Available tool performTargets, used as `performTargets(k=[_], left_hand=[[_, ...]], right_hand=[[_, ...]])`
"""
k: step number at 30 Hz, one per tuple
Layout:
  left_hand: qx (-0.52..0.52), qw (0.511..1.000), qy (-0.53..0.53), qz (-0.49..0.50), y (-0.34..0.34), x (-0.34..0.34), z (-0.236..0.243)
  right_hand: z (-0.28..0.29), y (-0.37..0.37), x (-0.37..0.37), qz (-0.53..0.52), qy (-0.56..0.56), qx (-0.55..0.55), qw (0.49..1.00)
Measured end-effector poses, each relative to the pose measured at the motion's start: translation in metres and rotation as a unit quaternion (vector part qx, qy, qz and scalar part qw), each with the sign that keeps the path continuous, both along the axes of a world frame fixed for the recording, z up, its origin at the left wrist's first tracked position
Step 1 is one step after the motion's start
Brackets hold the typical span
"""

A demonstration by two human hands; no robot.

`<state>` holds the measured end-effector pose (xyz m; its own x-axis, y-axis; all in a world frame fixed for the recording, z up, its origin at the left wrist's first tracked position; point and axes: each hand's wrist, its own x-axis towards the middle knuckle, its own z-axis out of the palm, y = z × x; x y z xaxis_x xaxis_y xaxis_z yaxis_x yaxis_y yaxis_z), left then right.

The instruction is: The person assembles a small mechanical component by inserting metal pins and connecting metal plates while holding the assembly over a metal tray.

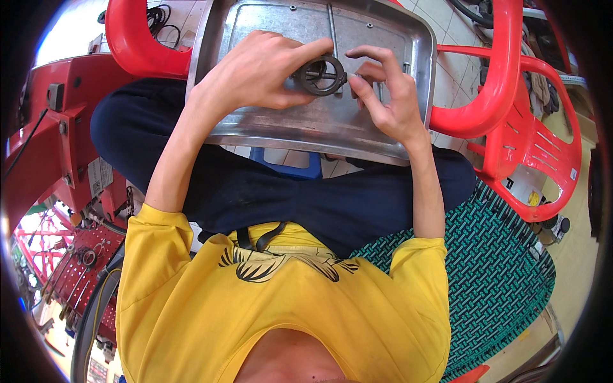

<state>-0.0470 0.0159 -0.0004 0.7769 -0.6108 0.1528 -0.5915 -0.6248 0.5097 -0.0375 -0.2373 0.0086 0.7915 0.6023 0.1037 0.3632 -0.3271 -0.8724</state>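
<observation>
My left hand holds a dark metal ring-shaped part with a bar across its opening, over a steel tray. My right hand is just right of the ring, index finger bent and raised, thumb and another finger closed at a small piece by the ring's side that I cannot make out. Behind the ring a thin metal rod lies in the tray, with small nuts on its bottom.
Red plastic chairs stand around the tray; a blue plastic stool is under it. A green woven seat is at my right. Red machinery, a perforated red panel and hoses crowd my left. Black cables lie behind.
</observation>
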Motion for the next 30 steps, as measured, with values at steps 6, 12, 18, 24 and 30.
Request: performTargets(k=[6, 12, 18, 24, 30], left_hand=[[0.005, 1.000, 0.001, 0.007, 0.000, -0.001, 0.003], [0.004, 1.000, 0.008, 0.007, 0.001, 0.000, 0.000], [-0.065, 0.993, 0.073, 0.064, -0.005, -0.002, 0.001], [-0.135, 0.987, 0.062, 0.055, -0.005, 0.002, -0.004], [-0.176, 0.966, 0.186, 0.029, 0.007, 0.003, 0.004]], right_hand=[[0.000, 0.001, 0.000, -0.002, 0.034, 0.008, 0.999], [0.001, 0.002, -0.001, -0.001, 0.061, 0.017, 0.998], [-0.004, 0.003, 0.000, -0.010, 0.057, 0.032, 0.998], [-0.010, 0.005, 0.003, -0.033, 0.035, 0.050, 0.998], [-0.009, 0.005, 0.004, -0.042, 0.005, 0.044, 0.998]])
